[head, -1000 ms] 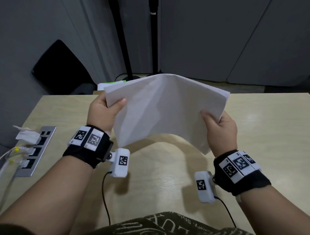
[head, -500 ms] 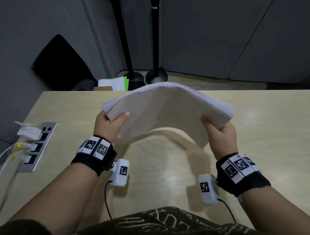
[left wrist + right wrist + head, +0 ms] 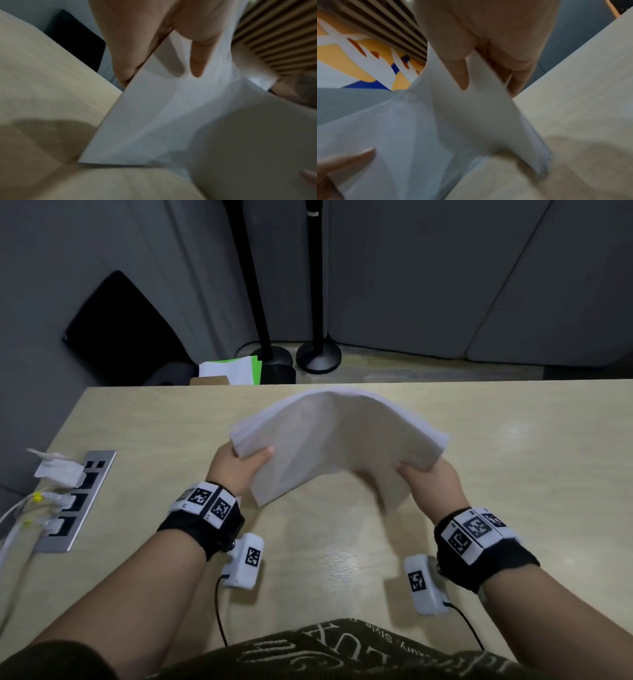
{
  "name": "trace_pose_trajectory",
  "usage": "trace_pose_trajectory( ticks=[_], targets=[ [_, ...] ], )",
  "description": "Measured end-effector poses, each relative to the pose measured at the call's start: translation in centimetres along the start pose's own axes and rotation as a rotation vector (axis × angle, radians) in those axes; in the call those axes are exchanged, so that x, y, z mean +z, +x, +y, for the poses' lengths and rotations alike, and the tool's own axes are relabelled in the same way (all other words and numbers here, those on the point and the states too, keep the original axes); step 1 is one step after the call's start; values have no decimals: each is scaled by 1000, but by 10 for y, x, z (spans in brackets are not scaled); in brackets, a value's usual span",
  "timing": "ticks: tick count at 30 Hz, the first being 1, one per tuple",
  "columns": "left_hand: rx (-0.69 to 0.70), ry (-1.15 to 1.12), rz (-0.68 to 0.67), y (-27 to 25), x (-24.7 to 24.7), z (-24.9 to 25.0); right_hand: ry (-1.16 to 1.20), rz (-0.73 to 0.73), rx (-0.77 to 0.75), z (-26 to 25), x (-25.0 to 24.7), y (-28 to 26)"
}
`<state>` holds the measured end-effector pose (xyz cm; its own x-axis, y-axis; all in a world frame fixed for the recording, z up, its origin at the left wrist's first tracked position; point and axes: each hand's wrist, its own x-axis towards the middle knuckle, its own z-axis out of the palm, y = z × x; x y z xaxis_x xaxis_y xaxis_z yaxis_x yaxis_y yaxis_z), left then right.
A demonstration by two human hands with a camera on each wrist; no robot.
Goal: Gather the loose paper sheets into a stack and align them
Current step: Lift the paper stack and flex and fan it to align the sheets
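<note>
Stack of white paper sheets (image 3: 337,440) gathered, arched above the middle of the pale wooden tabletop (image 3: 513,474); short edges pinched by left hand (image 3: 236,470) and right hand (image 3: 433,479). Remaining, apparently: squaring edges, setting down flat.

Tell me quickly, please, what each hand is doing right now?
Left hand: grips the left edge of the paper stack.
Right hand: grips the stack's right edge.
</note>
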<state>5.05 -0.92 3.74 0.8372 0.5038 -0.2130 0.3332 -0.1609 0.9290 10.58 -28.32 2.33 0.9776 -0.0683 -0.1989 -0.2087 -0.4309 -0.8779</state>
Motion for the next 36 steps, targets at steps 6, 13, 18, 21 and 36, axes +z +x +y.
trace_pose_trajectory(
  ticks=[6,13,18,21,36],
  targets=[
    [104,-46,88,3,-4,2,141,133,-169,-6,-5,-8],
    [197,289,286,10,-5,11,35,51,-321,-9,-9,-14],
    [743,915,-26,-13,23,58,-329,-24,-730,-28,-4,-17],
    [826,859,-226,-15,35,69,-364,-12,-797,-41,-2,-19],
    [432,-158,-101,-15,6,64,272,34,-317,-52,-9,-15]
  ],
)
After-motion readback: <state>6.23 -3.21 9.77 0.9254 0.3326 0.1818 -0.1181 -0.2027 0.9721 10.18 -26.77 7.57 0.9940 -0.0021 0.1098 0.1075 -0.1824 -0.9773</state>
